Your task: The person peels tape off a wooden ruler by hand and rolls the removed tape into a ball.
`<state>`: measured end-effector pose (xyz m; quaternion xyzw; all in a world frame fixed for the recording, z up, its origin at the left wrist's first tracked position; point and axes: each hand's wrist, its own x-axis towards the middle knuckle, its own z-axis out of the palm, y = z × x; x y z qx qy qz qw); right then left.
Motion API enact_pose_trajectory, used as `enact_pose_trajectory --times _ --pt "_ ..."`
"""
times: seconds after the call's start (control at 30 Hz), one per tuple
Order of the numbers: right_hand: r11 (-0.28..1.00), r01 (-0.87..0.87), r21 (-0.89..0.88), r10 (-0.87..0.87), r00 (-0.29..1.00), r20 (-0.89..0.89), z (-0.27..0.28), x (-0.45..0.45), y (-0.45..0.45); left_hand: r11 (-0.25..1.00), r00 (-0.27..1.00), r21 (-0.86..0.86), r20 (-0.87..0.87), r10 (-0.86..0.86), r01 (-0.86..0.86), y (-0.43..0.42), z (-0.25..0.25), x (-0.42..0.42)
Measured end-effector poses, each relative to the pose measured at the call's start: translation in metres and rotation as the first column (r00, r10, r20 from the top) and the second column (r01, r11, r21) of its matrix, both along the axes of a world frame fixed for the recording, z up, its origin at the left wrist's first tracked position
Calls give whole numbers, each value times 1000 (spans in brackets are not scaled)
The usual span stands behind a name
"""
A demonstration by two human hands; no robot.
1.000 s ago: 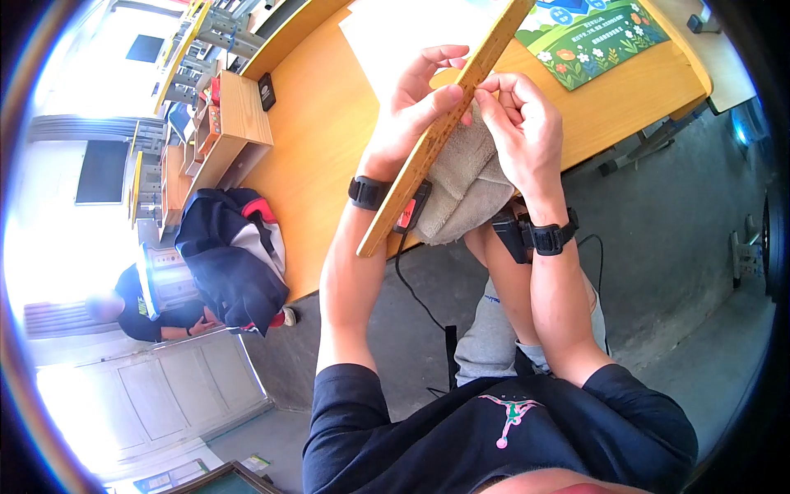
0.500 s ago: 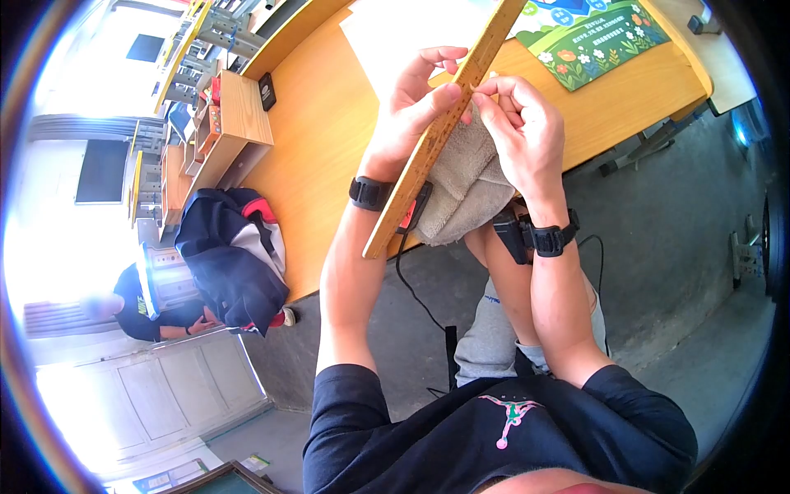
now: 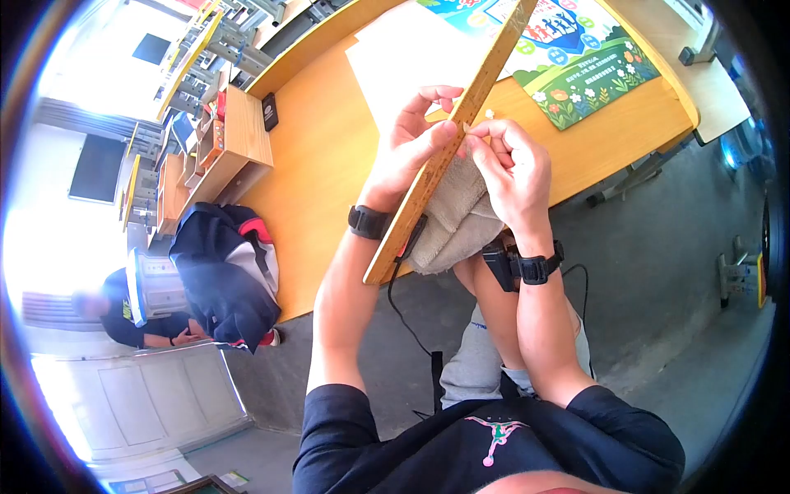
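Note:
A long wooden ruler point(image 3: 428, 183) runs diagonally up over the desk. My left hand point(image 3: 409, 152) grips it near the middle, thumb along its face. Beside the ruler's right edge, my right hand point(image 3: 517, 169) has thumb and index finger pinched together at a tiny pale piece, too small to name. Below both hands, a grey-beige fluffy cloth point(image 3: 453, 226) hangs at the desk's front edge, partly hidden by the ruler. Black straps with devices sit on both wrists.
White paper point(image 3: 370, 70) and a colourful flowered poster point(image 3: 588, 86) lie on the wooden desk point(image 3: 309, 165). A wooden organizer point(image 3: 247, 132) and a dark jacket point(image 3: 218, 284) are at left. Another person point(image 3: 132, 309) sits beyond the jacket. A black cable point(image 3: 403, 317) hangs below.
The view has shifted, so the desk and both hands appear lower, and more of the poster shows. My grip on the ruler and the right-hand pinch look much the same.

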<state>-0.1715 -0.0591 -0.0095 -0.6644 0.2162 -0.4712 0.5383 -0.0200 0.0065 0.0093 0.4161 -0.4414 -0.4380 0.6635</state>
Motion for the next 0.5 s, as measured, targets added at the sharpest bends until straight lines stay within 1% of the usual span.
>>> enact_pose_trajectory --times 0.07,0.2,0.27,0.37,0.43,0.5 --pt "1000 -11 -23 12 1000 15 -3 0 0 1000 1000 -1 -20 6 -6 1 0 -1" --pt "997 4 -81 -3 1000 11 -1 0 1 999 999 -15 8 32 -32 -1 1 0" --pt "1000 -30 -9 30 999 26 0 -1 2 999 1000 -22 7 30 -30 -1 0 0" --pt "999 -40 -17 41 999 36 -2 0 1 998 998 -33 45 48 -46 0 -2 4" --pt "999 -36 -9 36 999 38 0 1 4 998 992 -45 110 58 -54 0 -3 6" --pt "1000 -26 -4 27 999 41 -1 2 3 997 991 -44 113 64 -60 0 -2 6"
